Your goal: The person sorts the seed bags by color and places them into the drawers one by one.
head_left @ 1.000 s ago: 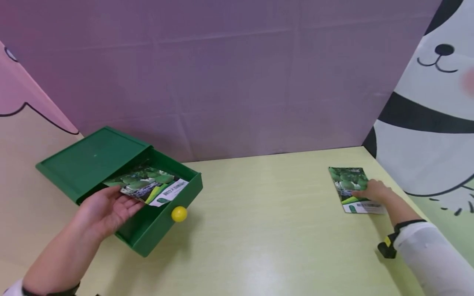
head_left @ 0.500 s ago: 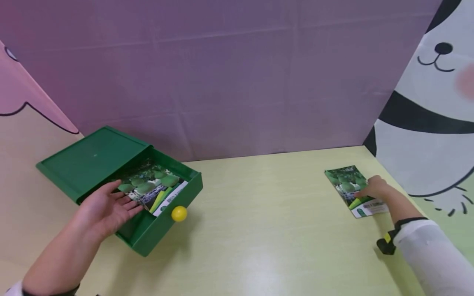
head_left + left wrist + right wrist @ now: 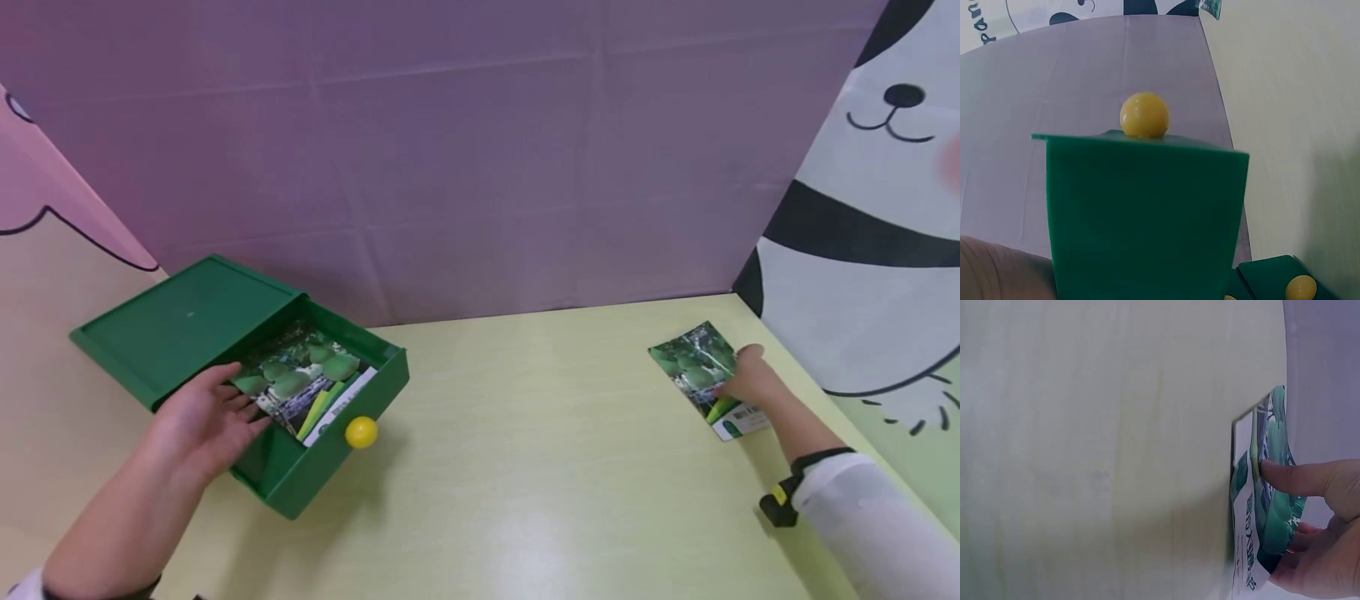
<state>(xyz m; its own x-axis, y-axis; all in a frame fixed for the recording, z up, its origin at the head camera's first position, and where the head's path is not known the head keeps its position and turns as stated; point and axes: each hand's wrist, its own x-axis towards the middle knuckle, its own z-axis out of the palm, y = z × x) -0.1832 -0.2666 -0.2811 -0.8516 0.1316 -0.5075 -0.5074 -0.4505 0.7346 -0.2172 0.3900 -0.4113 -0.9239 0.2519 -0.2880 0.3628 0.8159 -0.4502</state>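
On the left, my left hand [image 3: 198, 425] reaches palm-up over the side of a green drawer [image 3: 318, 479], its fingers extended at the edge of a green seed packet [image 3: 292, 383]. That packet, printed with round green fruit, lies inside the drawer, its far part under the cover. At the right, my right hand [image 3: 753, 383] pinches the edge of a similar packet [image 3: 686, 362]. In the right wrist view the thumb lies on the face of the packet [image 3: 1254, 500], which is bowed, other fingers behind it. The left wrist view shows the drawer's green side [image 3: 1147, 219].
A yellow ball knob [image 3: 362, 432] sticks out from the drawer front. The green box cover [image 3: 191, 321] stands against the back left corner. A pale wooden table [image 3: 525, 433] spreads between the hands, with a purple cloth wall [image 3: 480, 167] behind.
The left packet has gone from my left fingers down into the drawer, and that hand has drawn back slightly. The right packet has turned and shifted left with my right hand.
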